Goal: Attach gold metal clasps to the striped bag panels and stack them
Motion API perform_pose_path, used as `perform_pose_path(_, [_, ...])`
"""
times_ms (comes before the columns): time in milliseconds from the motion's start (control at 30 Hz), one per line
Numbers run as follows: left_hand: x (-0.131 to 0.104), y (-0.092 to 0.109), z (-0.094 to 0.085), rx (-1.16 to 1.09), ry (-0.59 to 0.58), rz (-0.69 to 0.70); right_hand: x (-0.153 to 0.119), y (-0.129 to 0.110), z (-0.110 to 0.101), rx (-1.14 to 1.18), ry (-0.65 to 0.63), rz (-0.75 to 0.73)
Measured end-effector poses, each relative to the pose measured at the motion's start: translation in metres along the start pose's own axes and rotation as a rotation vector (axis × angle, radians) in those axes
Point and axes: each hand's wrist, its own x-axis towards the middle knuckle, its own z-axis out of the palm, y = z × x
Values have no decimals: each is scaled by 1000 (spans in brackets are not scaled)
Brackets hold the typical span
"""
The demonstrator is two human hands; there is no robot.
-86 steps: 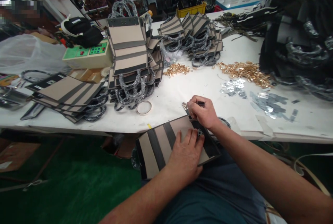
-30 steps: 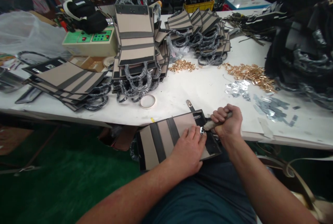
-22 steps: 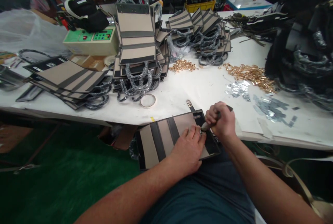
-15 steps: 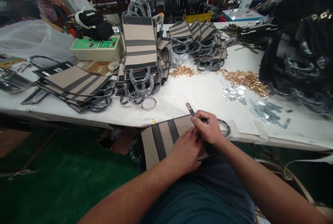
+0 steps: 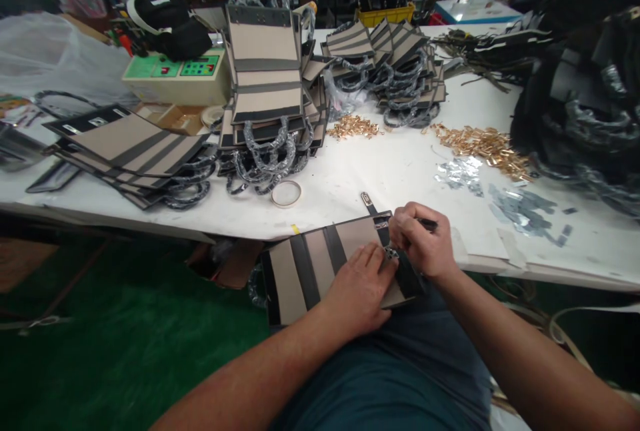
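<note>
A beige and black striped bag panel (image 5: 315, 261) lies partly on the table's front edge and partly over my lap. My left hand (image 5: 363, 287) rests flat on it, fingers stretched out. Beside my left fingertips a small shiny metal piece (image 5: 391, 253) shows on the panel's dark edge. My right hand (image 5: 423, 241) is closed around a slim black tool (image 5: 429, 224), whose tip is hidden behind my fingers. Near the panel's far edge, a dark strap with a metal clasp (image 5: 368, 201) sticks out onto the table.
Stacked striped bag panels with plastic-wrapped handles (image 5: 265, 84) stand behind. A tape roll (image 5: 286, 193) lies in front of them. Gold-coloured fittings (image 5: 485, 147) and thin metal plates (image 5: 530, 211) are heaped to the right, near black bags (image 5: 585, 104). A machine with a green panel (image 5: 175, 74) stands at left.
My right hand has moved right, away from my left fingers, with the tool tilting outward. The metal pieces on the panel's dark edge now show. My left hand stays on the panel.
</note>
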Motion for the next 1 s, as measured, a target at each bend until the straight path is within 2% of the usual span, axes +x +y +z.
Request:
perform_pose_path(100, [-2, -4, 6, -54, 29, 7, 1, -5, 1, 29, 14, -66])
perform_pose_path(267, [-2, -7, 12, -165, 118, 22, 0, 11, 0, -106, 1, 12])
perform_pose_path(333, [-2, -7, 12, -176, 133, 28, 0, 13, 1, -122, -23, -1])
perform_pose_path(433, [-3, -8, 14, -209, 138, 29, 2, 4, 9, -222, -105, -78])
perform_pose_path(567, [-4, -11, 19, -300, 160, 21, 3, 0, 23, -463, -275, -192])
perform_pose_path(700, [-4, -11, 17, -309, 174, 27, 2, 11, 18, -533, -299, -254])
perform_pose_path(767, [-4, -10, 14, -275, 168, 20, 4, 11, 11, -472, -242, -188])
perform_pose_path(867, [-5, -9, 10, -197, 140, 22, 8, 2, 3, -175, -115, -49])
perform_pose_path(933, [-6, -9, 10, -160, 131, 31, 9, -4, 3, 36, -69, -63])
perform_pose_path(1000, [-6, -9, 12, -150, 133, 39, 7, -7, 3, 89, -58, -112])
